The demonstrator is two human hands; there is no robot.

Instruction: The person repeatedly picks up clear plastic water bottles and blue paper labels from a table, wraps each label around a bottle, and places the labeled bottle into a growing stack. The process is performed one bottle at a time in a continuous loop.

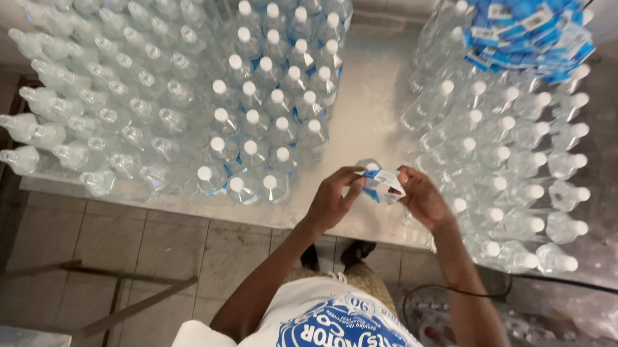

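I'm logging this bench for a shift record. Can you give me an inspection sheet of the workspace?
Surface: steel table, bare strip down the middle.
Job's things: clear bottle with blue label, held by both hands.
Clutter: capped bottles left and right; label pile on top.
Hands: left hand, right hand, both gripping.
Cables: black cable at right.
Surroundings: tiled floor.
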